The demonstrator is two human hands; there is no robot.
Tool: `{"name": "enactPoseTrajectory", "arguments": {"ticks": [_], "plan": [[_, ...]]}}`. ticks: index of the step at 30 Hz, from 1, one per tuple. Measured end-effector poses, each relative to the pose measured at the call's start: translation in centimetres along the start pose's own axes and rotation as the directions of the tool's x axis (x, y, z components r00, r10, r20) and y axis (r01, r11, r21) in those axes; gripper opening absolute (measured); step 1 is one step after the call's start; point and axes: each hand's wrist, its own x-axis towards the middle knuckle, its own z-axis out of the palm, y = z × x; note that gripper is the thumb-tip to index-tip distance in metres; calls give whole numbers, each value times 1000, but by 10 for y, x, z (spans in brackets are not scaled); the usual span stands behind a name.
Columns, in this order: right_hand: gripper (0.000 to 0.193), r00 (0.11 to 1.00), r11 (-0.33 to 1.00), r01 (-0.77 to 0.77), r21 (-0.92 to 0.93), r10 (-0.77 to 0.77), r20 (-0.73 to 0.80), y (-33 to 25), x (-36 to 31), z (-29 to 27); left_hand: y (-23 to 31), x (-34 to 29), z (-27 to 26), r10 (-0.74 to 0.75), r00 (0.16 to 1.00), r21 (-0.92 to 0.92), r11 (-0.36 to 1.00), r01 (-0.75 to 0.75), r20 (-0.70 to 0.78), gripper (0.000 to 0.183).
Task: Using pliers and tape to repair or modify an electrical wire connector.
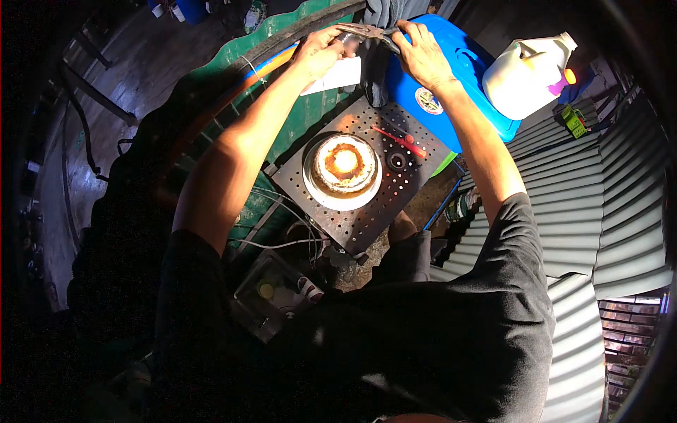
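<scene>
A pair of pliers [365, 32] spans the gap between my two hands at the far side, jaws toward the left. My right hand [423, 55] is closed around its dark handles. Beside the jaws, my left hand [319, 52] is closed in a pinch; what its fingers hold is too small and blurred to make out. A white card-like piece [340, 75] shows just below the left fingers. Nearer me, a round, brown-stained metal piece [345, 163] sits brightly lit on a perforated metal plate [296, 176]. A red tool [399, 141] and a dark ring [397, 161] lie to its right.
A blue lidded bin [451, 56] stands at the far right, bearing a whitish jug [525, 81] and a purple bottle with an orange cap [563, 82]. Corrugated sheets [564, 190] cover the right side. A clear tub [271, 292] and loose cables [282, 245] lie low on the left.
</scene>
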Motion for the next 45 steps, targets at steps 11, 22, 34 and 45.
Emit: {"name": "enactPoseTrajectory", "arguments": {"ticks": [11, 22, 34, 45], "plan": [[26, 859, 891, -417, 183, 320, 400, -58, -10, -54, -8, 4, 19, 192, 937, 358, 930, -78, -293, 24], [29, 931, 803, -360, 475, 343, 126, -21, -7, -52, -11, 9, 8, 186, 980, 352, 924, -150, -70, 30], [12, 932, 930, 361, 72, -362, 14, -8, 53, -30, -4, 4, -4, 64, 997, 430, 900, -71, 31, 20], [21, 933, 933, 338, 124, -350, 87, -6, 56, -34, -13, 5, -8, 60, 996, 217, 974, -71, 59, 22]]}}
